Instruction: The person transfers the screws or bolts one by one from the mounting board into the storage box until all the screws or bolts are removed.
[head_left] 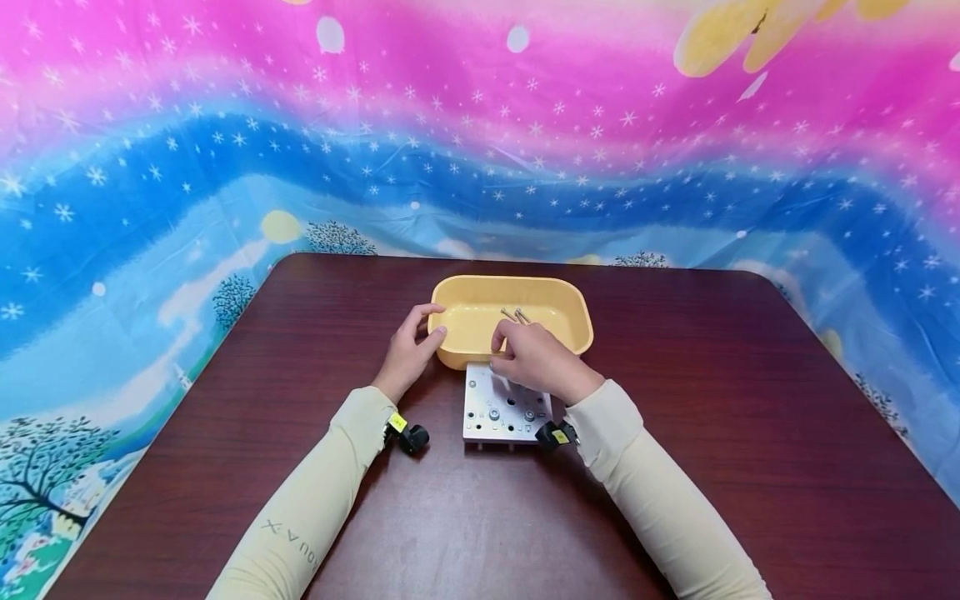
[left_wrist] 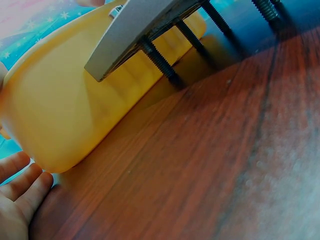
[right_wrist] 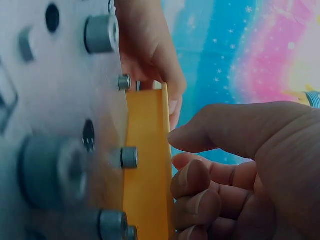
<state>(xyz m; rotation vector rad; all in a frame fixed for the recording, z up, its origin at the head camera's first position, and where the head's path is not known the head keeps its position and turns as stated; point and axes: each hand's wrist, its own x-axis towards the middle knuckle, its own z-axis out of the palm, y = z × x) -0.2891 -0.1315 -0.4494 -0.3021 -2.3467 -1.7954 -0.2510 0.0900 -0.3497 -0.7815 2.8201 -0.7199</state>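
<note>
A yellow plastic bin [head_left: 457, 323] stands behind a metal plate [head_left: 480, 429] on the table. My left hand [head_left: 406, 354] holds the bin's left end, with its fingers along the outer wall. Over the near rim is my right hand [head_left: 543, 358], its fingers bent and the thumb tip apart from them in the right wrist view; nothing shows between them. Two thin screws [head_left: 519, 315] show in the bin just beyond that hand. Socket-head bolts [right_wrist: 102, 34] sit in the plate, and threaded shanks [left_wrist: 159, 60] stick out underneath, lifting it off the tabletop.
The dark reddish wooden table [head_left: 247, 433] spreads out on both sides and in front. A colourful printed cloth [head_left: 480, 150] hangs behind it. Small black cameras [head_left: 411, 437] are strapped at both wrists, the right one close to the plate's front right corner.
</note>
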